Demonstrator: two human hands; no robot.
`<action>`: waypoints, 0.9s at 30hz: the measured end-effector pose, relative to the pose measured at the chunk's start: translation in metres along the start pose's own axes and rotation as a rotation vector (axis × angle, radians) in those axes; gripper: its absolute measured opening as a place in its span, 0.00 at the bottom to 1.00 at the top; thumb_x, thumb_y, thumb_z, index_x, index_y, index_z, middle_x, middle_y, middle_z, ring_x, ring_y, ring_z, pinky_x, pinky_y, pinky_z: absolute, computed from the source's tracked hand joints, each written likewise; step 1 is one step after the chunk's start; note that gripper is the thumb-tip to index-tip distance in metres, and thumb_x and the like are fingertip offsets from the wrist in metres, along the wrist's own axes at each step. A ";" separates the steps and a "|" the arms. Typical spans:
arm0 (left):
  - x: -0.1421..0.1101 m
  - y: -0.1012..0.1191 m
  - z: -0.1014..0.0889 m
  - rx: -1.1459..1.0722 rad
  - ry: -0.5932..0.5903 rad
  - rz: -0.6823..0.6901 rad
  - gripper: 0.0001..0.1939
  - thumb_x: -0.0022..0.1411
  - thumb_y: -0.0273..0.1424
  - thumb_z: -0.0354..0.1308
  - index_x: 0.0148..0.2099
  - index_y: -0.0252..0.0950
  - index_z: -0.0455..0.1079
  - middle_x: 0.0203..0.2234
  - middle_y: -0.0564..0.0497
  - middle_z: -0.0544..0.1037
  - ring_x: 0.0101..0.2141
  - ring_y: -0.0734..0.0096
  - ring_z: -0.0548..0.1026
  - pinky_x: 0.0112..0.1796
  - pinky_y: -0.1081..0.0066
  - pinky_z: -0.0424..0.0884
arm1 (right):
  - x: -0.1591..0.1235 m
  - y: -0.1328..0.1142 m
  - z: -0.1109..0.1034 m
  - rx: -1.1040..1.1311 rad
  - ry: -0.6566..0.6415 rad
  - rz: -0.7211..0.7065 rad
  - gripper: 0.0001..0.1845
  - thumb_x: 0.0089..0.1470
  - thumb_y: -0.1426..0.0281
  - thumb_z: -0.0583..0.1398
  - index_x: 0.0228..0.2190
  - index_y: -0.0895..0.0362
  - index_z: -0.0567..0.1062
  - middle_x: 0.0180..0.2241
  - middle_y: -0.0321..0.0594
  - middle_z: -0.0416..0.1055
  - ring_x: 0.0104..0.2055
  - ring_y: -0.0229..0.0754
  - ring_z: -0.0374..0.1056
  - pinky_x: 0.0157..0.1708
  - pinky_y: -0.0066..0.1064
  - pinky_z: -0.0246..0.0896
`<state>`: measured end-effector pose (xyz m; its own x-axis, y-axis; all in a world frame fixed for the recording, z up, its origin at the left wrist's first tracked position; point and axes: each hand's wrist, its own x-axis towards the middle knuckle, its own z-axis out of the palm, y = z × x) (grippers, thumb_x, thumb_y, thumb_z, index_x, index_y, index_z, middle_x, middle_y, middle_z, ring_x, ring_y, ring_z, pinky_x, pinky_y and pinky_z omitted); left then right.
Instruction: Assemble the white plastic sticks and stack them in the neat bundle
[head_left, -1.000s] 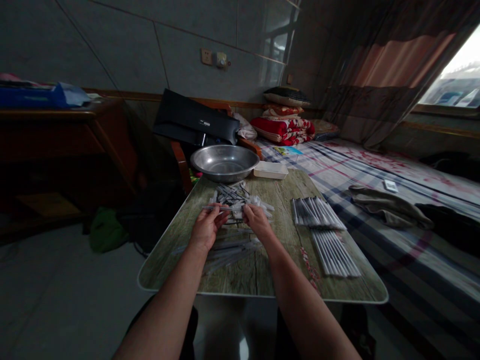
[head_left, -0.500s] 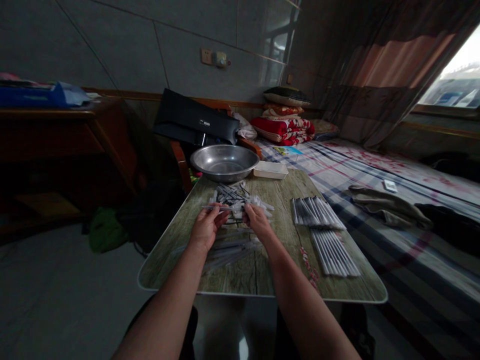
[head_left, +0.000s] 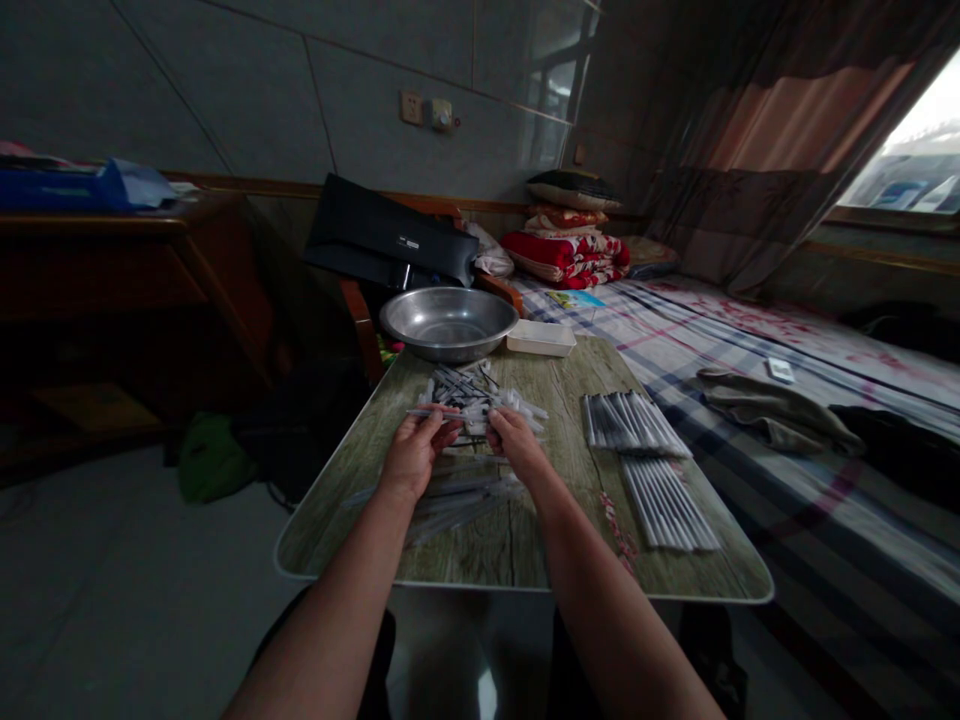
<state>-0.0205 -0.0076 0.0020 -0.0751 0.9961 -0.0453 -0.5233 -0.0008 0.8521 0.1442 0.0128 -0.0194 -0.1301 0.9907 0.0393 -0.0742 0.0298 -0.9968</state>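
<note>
Tubes [head_left: 472, 395] on wood-print table [head_left: 480, 555] beside bed [head_left: 817, 520]

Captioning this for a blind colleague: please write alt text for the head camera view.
A person's left hand holds a thin plastic tube over a loose pile of tubes on a wood-print table, the right hand at the pile's near edge. Neat rows of tubes lie to the right; a steel basin sits beyond.

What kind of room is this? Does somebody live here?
It looks like a bedroom in someone's home. There's a bed with a plaid sheet, a pile of folded quilts and pillows at its far end, and long curtains by the window.
</note>
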 end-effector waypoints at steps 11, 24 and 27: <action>0.001 -0.004 0.001 -0.086 -0.007 -0.043 0.11 0.53 0.33 0.66 0.37 0.34 0.69 0.31 0.48 0.80 0.31 0.69 0.80 0.31 0.72 0.76 | -0.006 -0.013 -0.023 0.026 0.284 -0.093 0.22 0.55 0.50 0.51 0.28 0.56 0.69 0.21 0.32 0.63 0.18 0.33 0.54 0.19 0.26 0.47; 0.003 0.003 -0.007 -0.004 0.164 -0.035 0.14 0.55 0.38 0.64 0.39 0.34 0.70 0.21 0.53 0.76 0.20 0.74 0.75 0.19 0.79 0.66 | -0.016 -0.013 -0.066 -1.187 0.458 0.119 0.12 0.48 0.74 0.55 0.32 0.58 0.79 0.34 0.49 0.77 0.38 0.46 0.71 0.34 0.30 0.56; 0.000 0.004 -0.007 0.063 0.134 -0.027 0.18 0.51 0.40 0.66 0.40 0.33 0.71 0.19 0.54 0.75 0.18 0.77 0.72 0.19 0.80 0.65 | -0.019 -0.011 -0.071 -1.279 0.390 0.150 0.13 0.47 0.75 0.56 0.34 0.58 0.79 0.37 0.50 0.77 0.41 0.46 0.71 0.36 0.29 0.57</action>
<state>-0.0284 -0.0077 0.0013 -0.1771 0.9750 -0.1342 -0.4723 0.0354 0.8807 0.2180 0.0027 -0.0140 0.2484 0.9617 0.1161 0.9117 -0.1916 -0.3635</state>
